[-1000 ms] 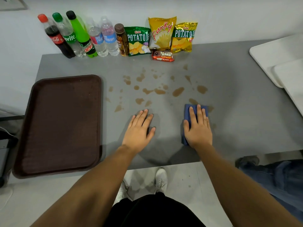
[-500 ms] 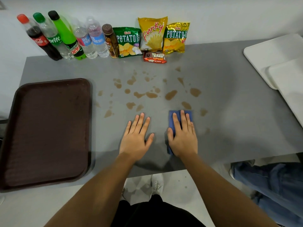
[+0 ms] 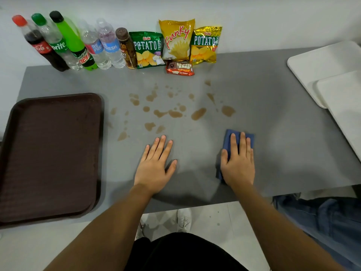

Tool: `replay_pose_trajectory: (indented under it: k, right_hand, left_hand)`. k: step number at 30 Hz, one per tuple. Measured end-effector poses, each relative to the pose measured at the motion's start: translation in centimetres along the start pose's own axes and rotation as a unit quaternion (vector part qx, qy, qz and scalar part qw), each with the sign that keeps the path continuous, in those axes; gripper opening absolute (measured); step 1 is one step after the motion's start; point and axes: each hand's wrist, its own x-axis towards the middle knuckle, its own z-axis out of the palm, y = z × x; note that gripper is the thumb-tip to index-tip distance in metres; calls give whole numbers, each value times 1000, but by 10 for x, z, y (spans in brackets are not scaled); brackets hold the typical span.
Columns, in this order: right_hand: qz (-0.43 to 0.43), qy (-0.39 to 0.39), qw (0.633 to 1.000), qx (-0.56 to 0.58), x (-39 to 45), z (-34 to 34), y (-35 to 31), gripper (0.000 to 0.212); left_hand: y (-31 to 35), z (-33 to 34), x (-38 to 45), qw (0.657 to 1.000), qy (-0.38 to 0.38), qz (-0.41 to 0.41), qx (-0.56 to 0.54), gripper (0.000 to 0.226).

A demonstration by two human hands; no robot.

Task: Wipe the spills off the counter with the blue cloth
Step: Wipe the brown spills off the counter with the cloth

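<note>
Brown spills dot the middle of the grey counter, spreading from beside the tray to a larger blot on the right. My right hand lies flat on the folded blue cloth and presses it onto the counter, just nearer than the rightmost blots. The cloth's far edge and left side show around my fingers. My left hand rests flat on the bare counter with fingers apart, holding nothing, just below the nearest spots.
A dark brown tray fills the left side. Several drink bottles, chip bags and a snack bar line the back wall. White trays are stacked at the right. A person's jeans show beyond the near right edge.
My right hand slid the cloth left, then back to the right. Two spots that lay near the cloth are gone. My left hand stayed in place.
</note>
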Motion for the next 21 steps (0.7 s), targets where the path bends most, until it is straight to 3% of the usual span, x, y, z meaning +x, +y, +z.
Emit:
replay_pose_trajectory:
  k: [5, 11, 15, 21]
  right_hand:
    - [-58, -14, 998, -24, -34, 16, -29, 66]
    - [-187, -33, 982, 6, -1, 24, -80, 62]
    - [-186, -32, 982, -4, 35, 21, -88, 62]
    - [-107, -15, 994, -13, 50, 18, -71, 65]
  left_hand:
    - [1, -2, 2, 1000, -7, -1, -3, 70]
    - [4, -3, 2, 1000, -4, -12, -17, 71]
    - [3, -3, 2, 999, 3, -10, -33, 71]
    - [3, -4, 2, 1000, 5, -6, -30, 70]
